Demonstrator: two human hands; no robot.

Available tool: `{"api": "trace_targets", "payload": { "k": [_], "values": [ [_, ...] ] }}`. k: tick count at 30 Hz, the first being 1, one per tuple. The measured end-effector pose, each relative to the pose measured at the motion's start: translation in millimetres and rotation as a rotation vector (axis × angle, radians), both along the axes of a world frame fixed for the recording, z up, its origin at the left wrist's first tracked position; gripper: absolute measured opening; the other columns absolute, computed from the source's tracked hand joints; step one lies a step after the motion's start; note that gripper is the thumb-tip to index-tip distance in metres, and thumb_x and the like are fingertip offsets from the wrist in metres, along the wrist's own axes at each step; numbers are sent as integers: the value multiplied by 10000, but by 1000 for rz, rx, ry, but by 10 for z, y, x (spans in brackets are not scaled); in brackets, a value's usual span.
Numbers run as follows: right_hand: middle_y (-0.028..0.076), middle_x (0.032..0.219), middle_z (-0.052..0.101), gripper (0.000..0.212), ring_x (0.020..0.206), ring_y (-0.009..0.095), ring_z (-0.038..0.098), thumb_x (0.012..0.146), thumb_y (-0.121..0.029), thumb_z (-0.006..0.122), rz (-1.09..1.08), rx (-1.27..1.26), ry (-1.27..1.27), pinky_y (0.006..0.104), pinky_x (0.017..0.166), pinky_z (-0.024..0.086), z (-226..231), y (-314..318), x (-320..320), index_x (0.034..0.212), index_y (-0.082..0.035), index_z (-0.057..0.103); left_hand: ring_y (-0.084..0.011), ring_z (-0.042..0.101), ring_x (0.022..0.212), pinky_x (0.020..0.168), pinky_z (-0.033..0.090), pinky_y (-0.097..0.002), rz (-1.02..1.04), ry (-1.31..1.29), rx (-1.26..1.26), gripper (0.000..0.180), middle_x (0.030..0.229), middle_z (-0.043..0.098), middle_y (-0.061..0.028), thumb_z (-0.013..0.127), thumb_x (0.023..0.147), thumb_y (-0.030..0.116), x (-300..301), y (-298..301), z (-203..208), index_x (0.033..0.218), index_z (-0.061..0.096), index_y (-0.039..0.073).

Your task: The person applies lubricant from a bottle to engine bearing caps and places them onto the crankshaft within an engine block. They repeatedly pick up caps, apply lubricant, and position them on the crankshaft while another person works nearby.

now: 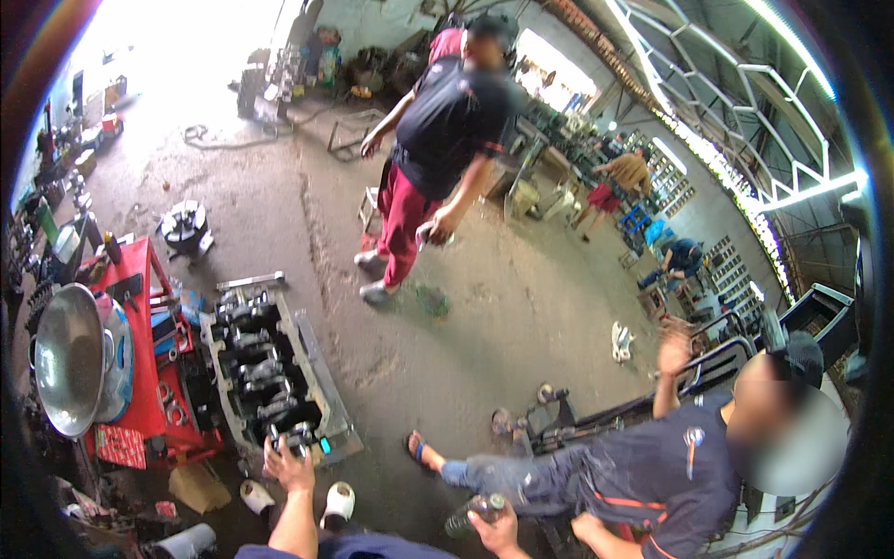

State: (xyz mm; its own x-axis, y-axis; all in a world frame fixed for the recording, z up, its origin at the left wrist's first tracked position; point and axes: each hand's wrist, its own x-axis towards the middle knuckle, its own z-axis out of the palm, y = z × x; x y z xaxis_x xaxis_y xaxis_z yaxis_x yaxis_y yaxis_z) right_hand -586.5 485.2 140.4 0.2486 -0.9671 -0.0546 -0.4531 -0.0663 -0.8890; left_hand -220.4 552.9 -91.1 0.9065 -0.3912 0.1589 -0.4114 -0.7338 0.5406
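Observation:
An engine block (326,396) with its crankshaft (265,371) exposed stands in front of me on the left. My left hand (292,472) reaches to its near end, fingers curled on the crankshaft's metal there. Beside those fingertips a small lit cyan display (325,445) sits at the block's corner; what it belongs to is unclear. My right hand (500,535), low in the middle, is closed round a dark see-through bottle (463,522) held tilted, apart from the block.
At left stands a red tool cart (140,317) bearing a big metal bowl (70,359). A seated person (643,456) on my right raises one hand. Another person (438,149) walks beyond the block. A round metal part (184,226) lies on the floor. Shoes (339,503) show below me.

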Motion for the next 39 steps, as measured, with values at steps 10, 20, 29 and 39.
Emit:
{"api": "trace_targets", "payload": {
  "k": [10, 20, 29, 39],
  "values": [
    [78, 1110, 645, 419, 991, 162, 628, 809, -16, 773, 96, 39, -157, 311, 897, 507, 33, 26, 219, 1163, -18, 549, -395, 480, 1222, 1032, 417, -468, -64, 153, -172, 510, 1299, 503, -209, 776, 802, 250, 286, 111, 100, 1243, 591, 75],
    [104, 1119, 654, 385, 1014, 180, 625, 801, 19, 742, 465, -88, -50, 316, 925, 486, 457, -653, 805, 1135, -6, 552, -383, 396, 1324, 1108, 362, -479, 244, 357, -195, 988, 1390, 412, -189, 874, 664, 373, -212, 150, 475, 1441, 345, 70],
    [105, 1127, 645, 418, 1008, 188, 622, 806, 0, 752, 795, -30, -144, 316, 918, 501, 492, -1921, 1390, 1183, 16, 574, -374, 359, 1371, 1141, 334, -470, 536, 237, -276, 1211, 1471, 349, -180, 947, 546, 339, -305, -389, 297, 1497, 251, 61],
    [111, 1176, 641, 397, 1034, 169, 611, 822, 3, 758, 966, -126, 63, 307, 914, 496, 593, -2310, 1442, 1173, 5, 572, -431, 215, 1445, 1154, 242, -567, 789, 311, -236, 1357, 1577, 147, -212, 934, 466, 565, -481, -611, 32, 1561, 194, 257]
  ]
}}
